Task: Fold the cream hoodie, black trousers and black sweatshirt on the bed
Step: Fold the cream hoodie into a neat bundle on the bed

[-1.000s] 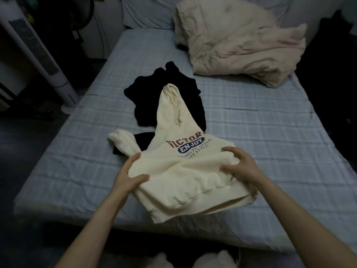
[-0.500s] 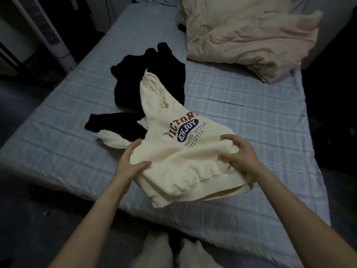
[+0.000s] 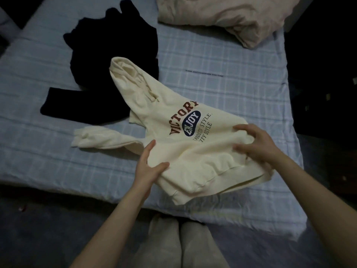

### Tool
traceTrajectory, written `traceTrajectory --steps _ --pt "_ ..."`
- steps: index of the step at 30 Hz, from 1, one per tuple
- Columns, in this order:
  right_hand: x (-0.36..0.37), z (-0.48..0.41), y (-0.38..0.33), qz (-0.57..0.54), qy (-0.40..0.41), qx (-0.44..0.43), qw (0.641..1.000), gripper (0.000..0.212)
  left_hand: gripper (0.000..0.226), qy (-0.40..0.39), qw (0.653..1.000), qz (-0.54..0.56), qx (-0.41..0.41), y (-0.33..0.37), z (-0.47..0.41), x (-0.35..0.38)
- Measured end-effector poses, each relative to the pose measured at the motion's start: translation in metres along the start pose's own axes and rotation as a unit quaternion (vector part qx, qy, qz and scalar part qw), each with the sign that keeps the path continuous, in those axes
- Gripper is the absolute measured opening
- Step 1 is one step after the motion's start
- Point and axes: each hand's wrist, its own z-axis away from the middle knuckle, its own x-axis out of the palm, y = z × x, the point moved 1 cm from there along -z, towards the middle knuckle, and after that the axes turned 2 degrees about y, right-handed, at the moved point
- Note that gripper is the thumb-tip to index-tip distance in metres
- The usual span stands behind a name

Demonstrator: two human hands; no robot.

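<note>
The cream hoodie (image 3: 185,149) with a "VICTORY ENJOY" print lies at the near edge of the bed, hood pointing away and to the left, one sleeve (image 3: 100,140) stretched out to the left. My left hand (image 3: 148,167) grips its lower left side near the hem. At the right side of the hoodie, my right hand (image 3: 255,146) holds bunched fabric. Behind the hoodie a heap of black clothing (image 3: 114,47) lies crumpled, with one dark limb (image 3: 81,105) reaching left. I cannot tell trousers from sweatshirt in the heap.
The bed (image 3: 222,78) has a pale blue checked sheet. A crumpled pinkish duvet (image 3: 228,12) lies at the far right. Dark floor runs along the bed's near edge, and my legs in light trousers (image 3: 185,246) stand against it.
The hoodie has swung so its hood points more to the left, and its left sleeve now lies stretched out flat. Both hands keep their hold. The view has tipped down and closer.
</note>
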Motion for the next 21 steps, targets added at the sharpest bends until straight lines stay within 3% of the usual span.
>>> traceTrajectory --steps 12,17,21 --pt "-0.024 -0.041 0.088 0.053 -0.094 -0.081 0.991 0.066 0.078 0.157 0.985 0.029 -0.074 -0.072 0.067 0.091" --pt "-0.033 -0.08 0.153 0.116 -0.113 -0.105 0.981 0.067 0.078 0.218 0.966 0.093 -0.108 -0.141 0.083 0.179" --pt "-0.005 -0.107 0.223 0.148 -0.115 -0.113 0.976 0.064 0.077 0.229 0.958 0.067 -0.158 -0.207 0.069 0.232"
